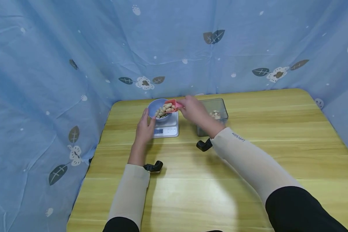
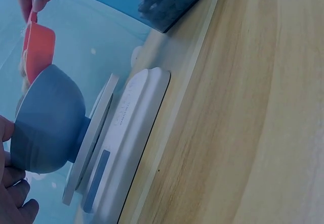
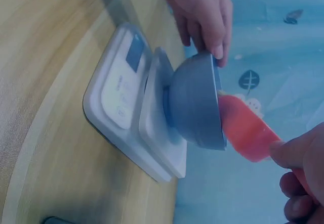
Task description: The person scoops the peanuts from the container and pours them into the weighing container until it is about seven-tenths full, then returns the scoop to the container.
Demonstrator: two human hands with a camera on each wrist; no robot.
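A blue bowl (image 1: 152, 108) sits on a white kitchen scale (image 1: 171, 131) with a lit display, with peanuts (image 1: 160, 113) in it. My left hand (image 1: 145, 129) holds the bowl at its left side, the thumb by the rim. In my right hand (image 1: 193, 111) is the handle of a pink scoop (image 3: 250, 130), its front edge over the bowl's rim. Peanuts fill the scoop and lie down toward the bowl. From the left wrist view, the scoop (image 2: 40, 49) tilts down at the rim, and the bowl (image 2: 50, 123) rests on the scale's platform.
Right of the scale stands a clear plastic container (image 1: 217, 104) with more peanuts inside, partly behind my right forearm. Everything stands near the back edge of the wooden table (image 1: 191, 187). A blue patterned curtain (image 1: 174, 45) hangs behind and on the left.
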